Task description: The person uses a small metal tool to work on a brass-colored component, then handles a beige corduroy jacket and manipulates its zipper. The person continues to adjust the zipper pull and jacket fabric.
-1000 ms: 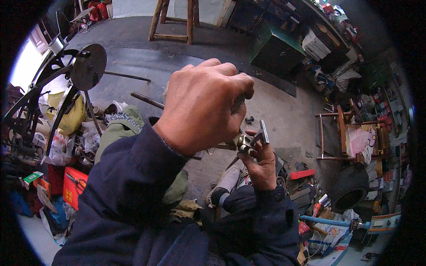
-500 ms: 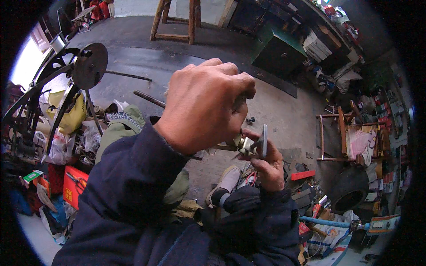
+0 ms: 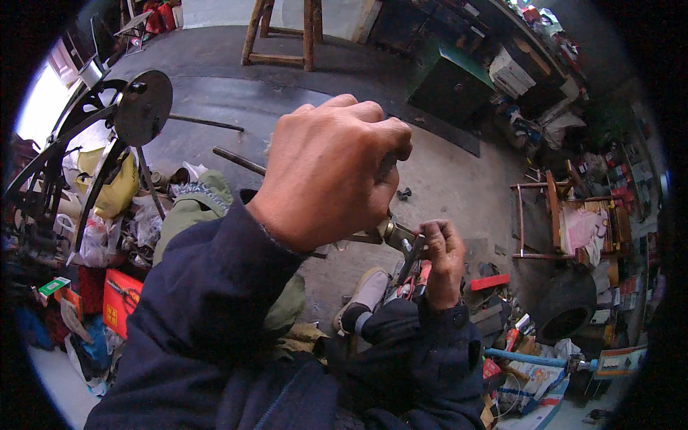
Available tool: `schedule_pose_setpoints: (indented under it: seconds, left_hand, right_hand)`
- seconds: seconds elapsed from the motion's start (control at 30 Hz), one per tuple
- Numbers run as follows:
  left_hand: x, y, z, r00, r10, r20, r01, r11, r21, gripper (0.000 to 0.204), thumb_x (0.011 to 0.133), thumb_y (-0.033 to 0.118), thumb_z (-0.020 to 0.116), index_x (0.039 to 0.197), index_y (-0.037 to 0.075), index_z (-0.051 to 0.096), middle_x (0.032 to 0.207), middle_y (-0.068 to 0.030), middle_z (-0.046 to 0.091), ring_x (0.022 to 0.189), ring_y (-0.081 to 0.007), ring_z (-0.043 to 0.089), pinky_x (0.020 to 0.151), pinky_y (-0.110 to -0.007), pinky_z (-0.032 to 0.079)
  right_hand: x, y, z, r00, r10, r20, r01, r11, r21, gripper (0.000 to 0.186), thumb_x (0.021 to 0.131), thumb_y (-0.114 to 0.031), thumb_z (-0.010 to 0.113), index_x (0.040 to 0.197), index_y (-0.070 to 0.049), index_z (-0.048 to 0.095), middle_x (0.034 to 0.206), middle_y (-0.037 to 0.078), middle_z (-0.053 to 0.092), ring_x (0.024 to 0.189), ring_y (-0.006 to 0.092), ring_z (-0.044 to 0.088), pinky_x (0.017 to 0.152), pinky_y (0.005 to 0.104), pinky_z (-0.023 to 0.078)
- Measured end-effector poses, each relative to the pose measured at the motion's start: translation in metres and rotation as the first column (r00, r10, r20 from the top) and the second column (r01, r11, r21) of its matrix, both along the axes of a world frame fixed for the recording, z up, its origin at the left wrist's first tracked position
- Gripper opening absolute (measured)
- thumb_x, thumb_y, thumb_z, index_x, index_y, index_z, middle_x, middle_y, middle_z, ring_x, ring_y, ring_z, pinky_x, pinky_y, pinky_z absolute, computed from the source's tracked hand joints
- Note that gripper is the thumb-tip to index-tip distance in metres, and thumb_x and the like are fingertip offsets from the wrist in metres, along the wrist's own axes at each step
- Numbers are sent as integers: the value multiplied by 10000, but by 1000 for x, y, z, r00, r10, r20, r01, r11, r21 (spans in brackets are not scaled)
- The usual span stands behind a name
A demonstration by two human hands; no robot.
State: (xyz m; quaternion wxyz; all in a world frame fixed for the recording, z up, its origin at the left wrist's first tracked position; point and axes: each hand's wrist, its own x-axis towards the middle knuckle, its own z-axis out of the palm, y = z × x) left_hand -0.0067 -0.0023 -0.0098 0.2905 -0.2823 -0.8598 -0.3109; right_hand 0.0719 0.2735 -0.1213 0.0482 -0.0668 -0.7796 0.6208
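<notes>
My left hand (image 3: 330,172) is closed, back of the hand up, over the middle of the view; what its curled fingers grip is mostly hidden. A brass-coloured metal fitting (image 3: 390,233) shows just under its fingers, with a thin bar (image 3: 364,239) running left from it. My right hand (image 3: 444,261) is to the right and lower, thumb and fingers pinched together at the upper end of a dark flat lever (image 3: 410,261) beside the fitting. A dark metal rod (image 3: 240,160) sticks out to the left behind my left wrist.
A black iron machine with a round disc (image 3: 144,107) stands at left, bags below it. A wooden stool (image 3: 278,59) and a green box (image 3: 450,82) are at the back. At right are a wooden chair (image 3: 552,215), a tyre (image 3: 566,304) and a red bar (image 3: 490,282).
My right hand has shifted from under the fitting to its right side, fingers now pinched. The flat grey piece that stood upright there now appears as a slanted dark lever. My left hand stays put.
</notes>
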Motion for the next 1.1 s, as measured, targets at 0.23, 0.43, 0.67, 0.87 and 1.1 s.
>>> schedule_pose_setpoints:
  seconds: [0.23, 0.43, 0.67, 0.87, 1.1]
  left_hand:
    - [1, -1, 0, 1000, 1, 12, -1, 1000, 2, 218, 798, 108, 788, 1008, 157, 816, 975, -62, 766, 955, -346, 753, 796, -470, 618]
    - [0, -3, 0, 1000, 6, 9, -6, 1000, 5, 217, 798, 108, 788, 1009, 155, 814, 972, -65, 766, 950, -347, 752, 789, -473, 617]
    - [-1, -2, 0, 1000, -1, 13, 1, 1000, -1, 202, 808, 109, 788, 1003, 154, 816, 973, -61, 776, 943, -341, 756, 782, -467, 619]
    - [-1, -3, 0, 1000, 1, -2, -1, 1000, 6, 203, 805, 107, 791, 1000, 156, 816, 969, -59, 775, 945, -337, 757, 783, -460, 621]
    - [-1, -4, -1, 1000, 6, -5, -6, 1000, 4, 214, 805, 107, 794, 1010, 161, 816, 971, -54, 775, 954, -333, 757, 791, -462, 620]
  right_hand:
    - [2, 6, -11, 899, 370, 234, -291, 904, -313, 819, 1083, -707, 660, 1423, 38, 703, 1240, 175, 814, 1004, 217, 792, 799, 352, 627]
    - [-1, -6, 1, 899, 371, 231, -249, 869, -427, 525, 1120, -307, 710, 1540, 3, 664, 1397, 154, 779, 1221, 235, 760, 971, 369, 625]
    - [3, -23, -3, 946, 272, -178, -236, 951, 201, 477, 1005, 46, 759, 1460, -80, 690, 1383, 68, 763, 1302, 205, 721, 1062, 385, 599]
    - [6, -26, 0, 944, 296, -143, -289, 955, 65, 701, 967, 58, 755, 1616, -133, 571, 1484, 106, 725, 1341, 245, 706, 1062, 384, 597]
    - [5, -16, 10, 940, 339, -46, -331, 870, -364, 778, 914, -78, 691, 1675, -88, 530, 1691, 246, 558, 1500, 362, 615, 1131, 466, 594]
